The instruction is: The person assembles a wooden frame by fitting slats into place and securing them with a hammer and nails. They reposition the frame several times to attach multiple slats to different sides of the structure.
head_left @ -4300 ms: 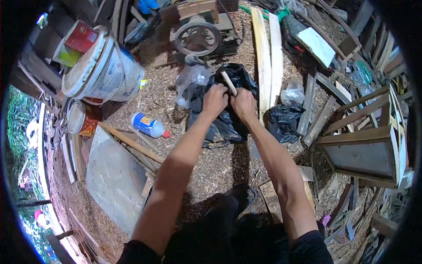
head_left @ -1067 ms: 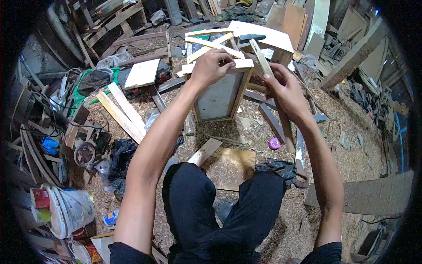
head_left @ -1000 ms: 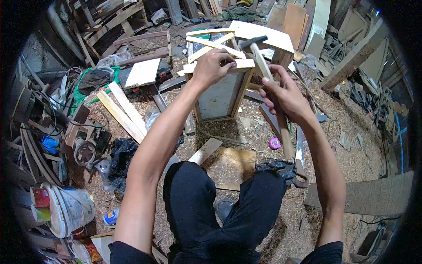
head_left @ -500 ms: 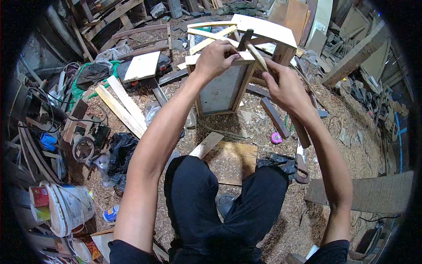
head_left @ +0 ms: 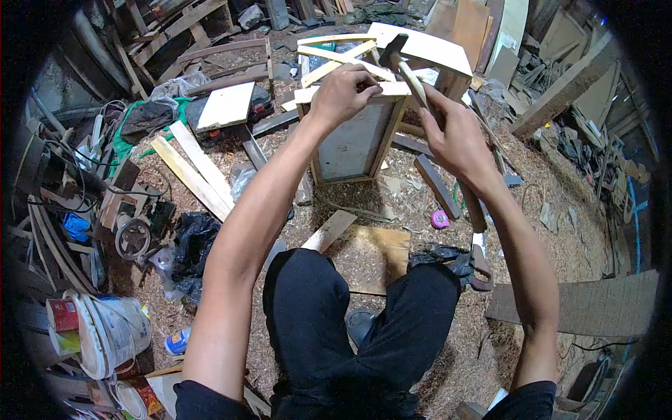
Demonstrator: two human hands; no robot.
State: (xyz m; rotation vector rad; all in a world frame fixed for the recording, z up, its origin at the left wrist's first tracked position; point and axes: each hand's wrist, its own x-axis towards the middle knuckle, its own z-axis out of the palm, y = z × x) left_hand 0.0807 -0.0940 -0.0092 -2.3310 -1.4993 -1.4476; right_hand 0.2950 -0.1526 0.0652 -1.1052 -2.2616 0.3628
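A hammer [head_left: 411,75] with a dark head and a pale wooden handle is in my right hand [head_left: 455,134], its fingers wrapped round the handle. The hammer head is raised above the top edge of a wooden box [head_left: 352,143] with a grey panel, standing upright on the floor. My left hand [head_left: 341,94] rests on the box's top edge, thumb and fingers pinched together. Whatever sits between those fingertips is too small to make out. Pale wooden strips [head_left: 336,64] and a white-topped wooden piece [head_left: 420,47] are just behind the box.
Sawdust covers the floor. A pink tape measure [head_left: 439,219], a handsaw [head_left: 481,269] and a dark wooden bar [head_left: 437,185] lie to the right. Leftward are pale planks [head_left: 192,175], a white board [head_left: 226,106], black plastic [head_left: 192,245] and a white bucket [head_left: 115,332].
My right hand has lifted the hammer, so its head is higher above the box's edge. The left hand stays in place on the box.
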